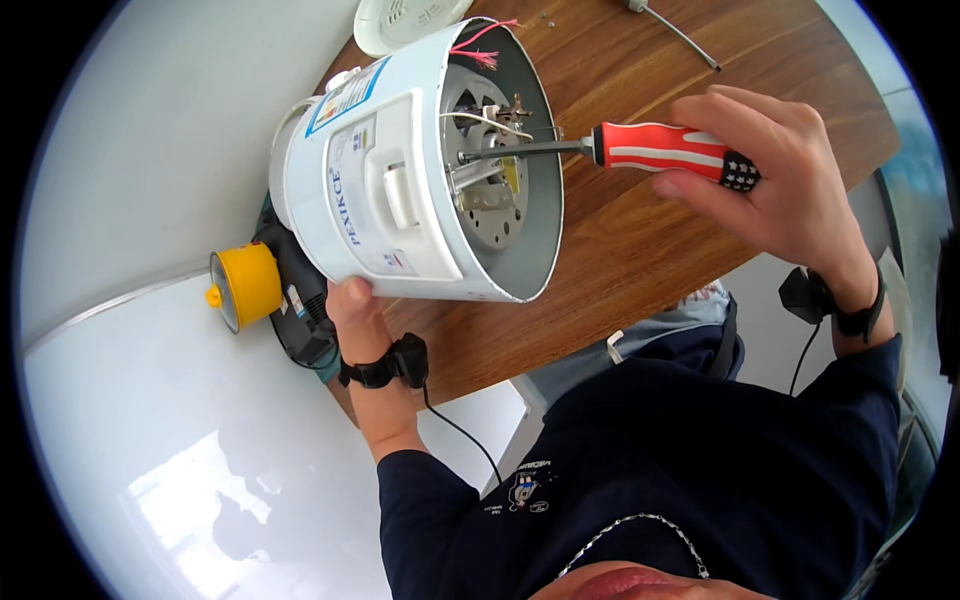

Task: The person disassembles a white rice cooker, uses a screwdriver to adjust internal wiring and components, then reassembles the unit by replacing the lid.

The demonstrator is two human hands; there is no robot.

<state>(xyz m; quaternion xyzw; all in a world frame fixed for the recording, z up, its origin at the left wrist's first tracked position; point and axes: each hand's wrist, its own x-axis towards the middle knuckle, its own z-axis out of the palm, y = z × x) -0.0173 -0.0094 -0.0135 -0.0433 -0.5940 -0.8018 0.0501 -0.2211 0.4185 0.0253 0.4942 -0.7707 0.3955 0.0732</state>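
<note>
A white rice cooker (300,190) lies on its side, its open bottom facing right. Inside it show a round metal plate (505,225), a white wire, small metal brackets and loose pink wires (478,52) at the upper rim. My right hand (770,165) is closed round the red, white and black handle of a screwdriver (665,150). The shaft reaches into the cooker, its tip against the metal parts near the middle. At the cooker's lower side, my left hand (352,300) holds the body. The thumb shows there, while the other fingers are hidden behind the cooker.
The cooker is on a wooden table (640,240) with a curved edge. Behind it lies a white vented cover (405,22). A white cable with a metal pin (685,38) rests at the far side. Left of the cooker are a yellow round container (246,288) and a black device (300,300).
</note>
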